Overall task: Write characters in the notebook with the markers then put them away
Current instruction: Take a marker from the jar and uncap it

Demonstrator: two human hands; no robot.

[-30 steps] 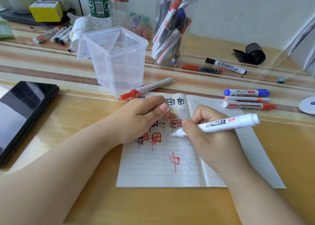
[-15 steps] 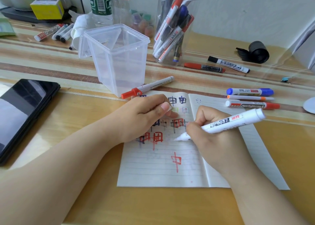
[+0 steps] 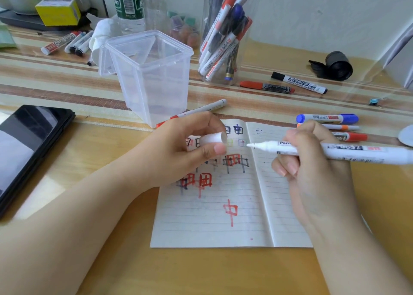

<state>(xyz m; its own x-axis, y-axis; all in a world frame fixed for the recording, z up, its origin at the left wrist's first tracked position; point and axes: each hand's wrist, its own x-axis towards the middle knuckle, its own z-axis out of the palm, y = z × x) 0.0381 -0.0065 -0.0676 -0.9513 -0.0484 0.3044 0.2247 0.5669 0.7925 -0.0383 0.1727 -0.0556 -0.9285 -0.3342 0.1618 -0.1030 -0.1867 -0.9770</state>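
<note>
Open lined paper notebook [image 3: 223, 216] lies flat on the wooden table [image 3: 178, 272], red and black characters on its left page. Above it, right hand [image 3: 312, 171] has fingers wrapped around an uncapped white marker [image 3: 335, 152], tip pointing left. Left hand [image 3: 178, 151] pinches the white cap [image 3: 213, 137] between thumb and fingers, opening facing the tip, small gap between. Behind sits a clear square plastic container [image 3: 154, 75], then a clear round jar of markers [image 3: 225, 33].

Marker lifted off the page
The right hand [image 3: 312, 165] has raised the white marker [image 3: 335, 151] level above the notebook [image 3: 214, 223]; the left hand [image 3: 178, 151] now holds its cap [image 3: 213, 137] up.
</note>
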